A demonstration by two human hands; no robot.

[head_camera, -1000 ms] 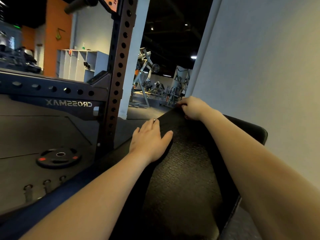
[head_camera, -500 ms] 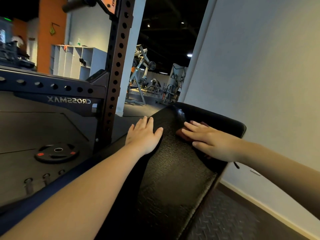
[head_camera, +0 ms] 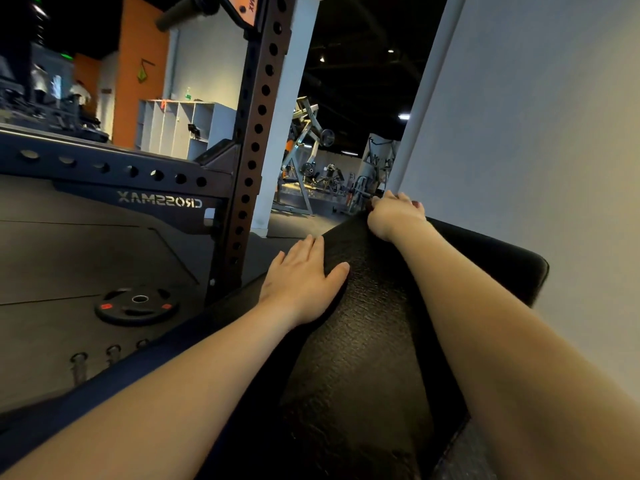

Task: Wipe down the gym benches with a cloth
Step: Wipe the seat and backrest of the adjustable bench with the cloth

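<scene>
Our right hand [head_camera: 394, 212] curls its fingers over the reddish cloth [head_camera: 372, 204], mostly hidden beneath it, at the far top edge of the bench pad [head_camera: 363, 341]. Half a second ago it lay flat lower down, so we judge this stroke finishes the head end. Our left hand [head_camera: 304, 282] presses flat, fingers straight, on the pad's left side. Beyond the pad, a cubby shelf [head_camera: 180, 126] holds one small dark item.

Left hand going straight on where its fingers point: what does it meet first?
Probably nothing: the left hand lies flat at the left edge of the bench pad, fingers aimed beyond it over floor, between the rack post and the right hand. Depth unclear.
</scene>
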